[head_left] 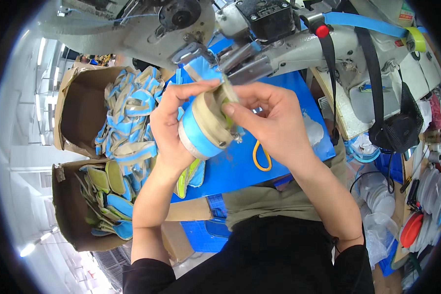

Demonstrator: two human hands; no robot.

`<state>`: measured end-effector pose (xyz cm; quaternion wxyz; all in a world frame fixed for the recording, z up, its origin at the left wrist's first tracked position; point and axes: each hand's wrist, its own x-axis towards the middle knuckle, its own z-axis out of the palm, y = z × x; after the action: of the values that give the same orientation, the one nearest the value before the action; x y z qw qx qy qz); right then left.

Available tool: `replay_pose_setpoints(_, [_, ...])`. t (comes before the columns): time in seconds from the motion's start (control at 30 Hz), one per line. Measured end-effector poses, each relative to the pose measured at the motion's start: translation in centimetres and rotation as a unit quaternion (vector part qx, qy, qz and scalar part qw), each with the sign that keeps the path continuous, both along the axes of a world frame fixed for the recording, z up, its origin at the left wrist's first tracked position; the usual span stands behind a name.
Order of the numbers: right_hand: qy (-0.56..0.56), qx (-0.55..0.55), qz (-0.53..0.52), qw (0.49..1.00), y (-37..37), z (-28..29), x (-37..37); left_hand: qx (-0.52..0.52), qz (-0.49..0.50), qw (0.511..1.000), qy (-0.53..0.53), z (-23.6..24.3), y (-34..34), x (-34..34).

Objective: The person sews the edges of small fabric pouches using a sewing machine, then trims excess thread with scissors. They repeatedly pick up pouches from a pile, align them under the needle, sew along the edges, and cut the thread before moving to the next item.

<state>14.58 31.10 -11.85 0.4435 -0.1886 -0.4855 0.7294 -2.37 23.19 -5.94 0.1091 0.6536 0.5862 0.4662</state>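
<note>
Both hands hold a curled fabric band (207,125), beige with a blue stripe and a white edge, just in front of the sewing machine. My left hand (169,122) wraps its outer side, fingers bent over the top. From the right, my right hand (274,115) pinches the band's edge between thumb and fingers, where some green material shows inside. An orange loop (262,157), like a scissors handle, appears below my right hand; whether it lies on the table or hangs from the fingers I cannot tell. Blue-and-green fabric pieces (193,176) lie under my left wrist.
The sewing machine (274,44) spans the top above the blue tabletop (299,103). Many beige-and-blue strips (132,108) spill from a cardboard box (81,115) at left. A nearer box (68,206) holds green and blue pieces. A black mesh pouch (402,120) hangs at right.
</note>
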Motion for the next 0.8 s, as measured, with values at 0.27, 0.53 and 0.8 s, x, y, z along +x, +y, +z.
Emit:
replay_pose_setpoints(0.27, [0.023,0.002,-0.002,1.0,-0.3,-0.3,-0.2,-0.005,0.008,0.999,0.037,0.5,0.1,0.2])
replay_pose_setpoints(0.53, [0.038,-0.006,0.006,0.999,-0.3,-0.3,-0.4,0.024,-0.004,0.984,0.176,1.1,0.3,-0.1])
replay_pose_setpoints(0.8, [0.003,-0.038,0.0,0.999,-1.0,1.1,0.1,0.086,-0.013,0.917,0.389,3.1,0.8,1.3])
